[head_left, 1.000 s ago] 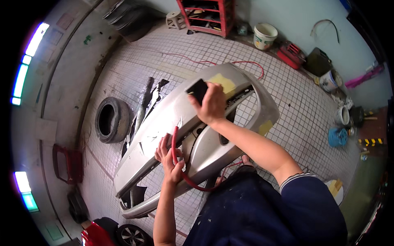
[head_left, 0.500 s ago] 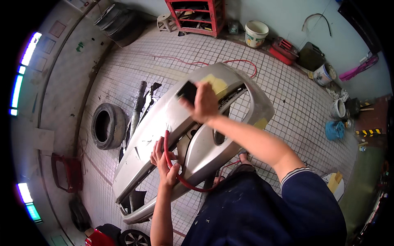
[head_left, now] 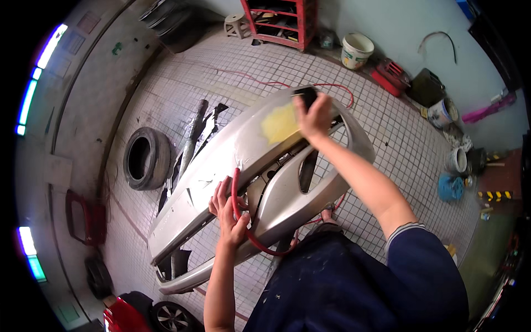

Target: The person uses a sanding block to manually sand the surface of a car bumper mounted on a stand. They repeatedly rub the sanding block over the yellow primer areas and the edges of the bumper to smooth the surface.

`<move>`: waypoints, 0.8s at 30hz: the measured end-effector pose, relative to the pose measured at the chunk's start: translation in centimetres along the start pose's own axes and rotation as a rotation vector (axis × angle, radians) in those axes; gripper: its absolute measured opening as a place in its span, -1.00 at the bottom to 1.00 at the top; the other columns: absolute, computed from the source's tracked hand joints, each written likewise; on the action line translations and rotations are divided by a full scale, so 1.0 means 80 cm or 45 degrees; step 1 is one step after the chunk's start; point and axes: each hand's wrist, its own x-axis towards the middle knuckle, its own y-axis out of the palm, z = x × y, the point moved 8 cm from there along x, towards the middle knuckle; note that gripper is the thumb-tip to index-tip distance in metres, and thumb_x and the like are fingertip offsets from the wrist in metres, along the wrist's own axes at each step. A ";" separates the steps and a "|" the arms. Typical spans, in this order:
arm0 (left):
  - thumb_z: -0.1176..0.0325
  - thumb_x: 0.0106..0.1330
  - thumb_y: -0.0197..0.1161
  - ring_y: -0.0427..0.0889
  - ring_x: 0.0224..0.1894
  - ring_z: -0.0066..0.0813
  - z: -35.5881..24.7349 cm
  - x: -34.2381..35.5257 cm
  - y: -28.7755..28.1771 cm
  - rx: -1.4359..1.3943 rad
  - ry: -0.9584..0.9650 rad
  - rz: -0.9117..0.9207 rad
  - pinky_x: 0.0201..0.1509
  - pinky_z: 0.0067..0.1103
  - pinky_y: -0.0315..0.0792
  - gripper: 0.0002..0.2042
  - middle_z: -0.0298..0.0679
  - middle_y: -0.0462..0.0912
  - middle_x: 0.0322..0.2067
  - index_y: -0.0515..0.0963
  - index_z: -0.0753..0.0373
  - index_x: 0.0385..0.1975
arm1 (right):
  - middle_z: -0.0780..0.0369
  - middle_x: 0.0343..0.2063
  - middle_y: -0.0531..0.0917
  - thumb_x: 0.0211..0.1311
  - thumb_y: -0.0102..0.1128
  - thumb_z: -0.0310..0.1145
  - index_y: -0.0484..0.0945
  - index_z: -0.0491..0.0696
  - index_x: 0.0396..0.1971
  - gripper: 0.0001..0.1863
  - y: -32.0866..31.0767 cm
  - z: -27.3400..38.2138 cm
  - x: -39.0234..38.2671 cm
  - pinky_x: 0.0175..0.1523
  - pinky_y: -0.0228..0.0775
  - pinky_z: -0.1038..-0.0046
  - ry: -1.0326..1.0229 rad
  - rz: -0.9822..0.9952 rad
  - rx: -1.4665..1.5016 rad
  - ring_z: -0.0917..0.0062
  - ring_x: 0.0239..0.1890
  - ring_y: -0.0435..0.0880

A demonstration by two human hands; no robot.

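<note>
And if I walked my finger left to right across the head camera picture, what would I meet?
Red car part, black tire, left hand, yellow patch, right hand, white bucket, blue bucket.

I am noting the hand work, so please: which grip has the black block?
The right grip: it holds the black block at the bumper's far end, while the red hose crosses the left grip.

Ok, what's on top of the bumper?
On the bumper, a yellow patch shows. The right hand holds a black block beside it; the left hand is at its middle, a red hose across that hand. What lies beneath the block and hands is covered.
</note>
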 end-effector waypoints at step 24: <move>-0.09 0.16 0.10 0.10 0.56 0.10 0.004 -0.012 -0.001 0.050 -0.032 -0.029 0.58 -0.18 -0.17 -0.46 0.23 0.23 0.53 0.49 0.39 -0.23 | 0.01 -0.12 0.52 0.40 0.16 0.32 0.46 -0.23 0.08 -0.21 0.005 0.138 -0.056 0.05 0.42 0.08 -0.395 0.336 0.314 0.21 -0.08 0.55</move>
